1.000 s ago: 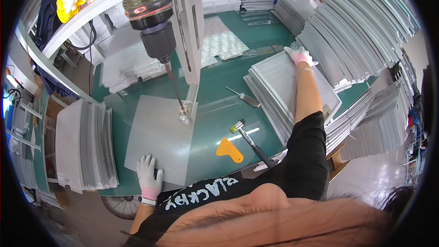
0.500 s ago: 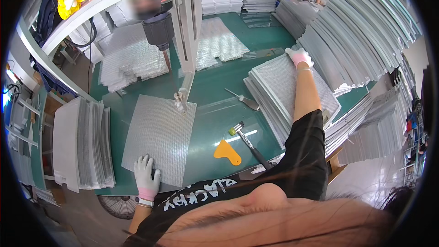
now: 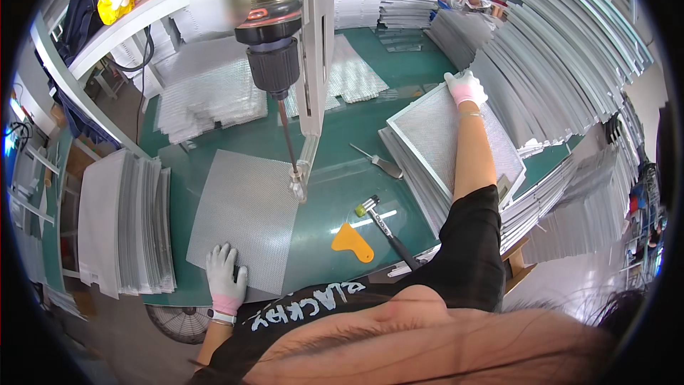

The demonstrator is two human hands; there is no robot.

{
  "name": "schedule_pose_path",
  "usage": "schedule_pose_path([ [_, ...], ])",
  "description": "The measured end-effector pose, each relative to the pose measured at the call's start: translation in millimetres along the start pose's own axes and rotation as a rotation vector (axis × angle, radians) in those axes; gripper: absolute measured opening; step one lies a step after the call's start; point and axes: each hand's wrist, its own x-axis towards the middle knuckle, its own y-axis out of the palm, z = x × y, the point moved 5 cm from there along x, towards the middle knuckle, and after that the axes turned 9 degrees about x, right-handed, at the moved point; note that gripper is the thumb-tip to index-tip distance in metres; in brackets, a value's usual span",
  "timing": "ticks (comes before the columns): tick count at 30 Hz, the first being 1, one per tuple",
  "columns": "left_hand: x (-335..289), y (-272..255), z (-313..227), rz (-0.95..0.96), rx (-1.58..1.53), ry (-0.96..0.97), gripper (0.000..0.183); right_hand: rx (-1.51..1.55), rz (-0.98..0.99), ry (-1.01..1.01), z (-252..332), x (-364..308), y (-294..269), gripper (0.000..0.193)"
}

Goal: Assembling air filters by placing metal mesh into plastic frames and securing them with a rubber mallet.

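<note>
While the green bench (image 3: 324,210) carries framed panels (image 3: 415,182) at right, a mesh sheet (image 3: 246,207) lies left

A power driver (image 3: 274,64) hangs above, its bit (image 3: 286,130) near the sheet's far right corner. The left hand (image 3: 226,281) has its grip wide, fingers (image 3: 226,253) flat over the sheet's near edge. The right hand (image 3: 465,89) sits at the top panel's far edge; whether its grip holds, I cannot tell. A hammer (image 3: 390,235) lies between, a yellow scraper (image 3: 351,242) just left.

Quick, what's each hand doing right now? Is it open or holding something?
Left hand: open, resting on the mesh sheet.
Right hand: at the framed panel's far edge; grip can't be told.
</note>
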Motion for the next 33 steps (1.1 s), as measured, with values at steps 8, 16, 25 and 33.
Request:
schedule_pose_path([
  [8, -2, 1, 1, -0.017, -0.016, 0.003, 0.047, 0.033, 0.029, -0.043, 12, 2, -4, 0.047],
  [16, -2, 3, 3, 0.002, 0.010, -0.009, 0.048, 0.054, -0.028, -0.111, 7, 16, 10, 0.042],
  [25, -2, -1, 1, -0.016, -0.010, 0.012, 0.045, 0.131, -0.023, -0.113, -8, 26, 41, 0.033],
  [33, 10, 3, 1, -0.006, 0.004, 0.053, 0.044, 0.417, -0.184, -0.256, -53, 81, 11, 0.048],
])
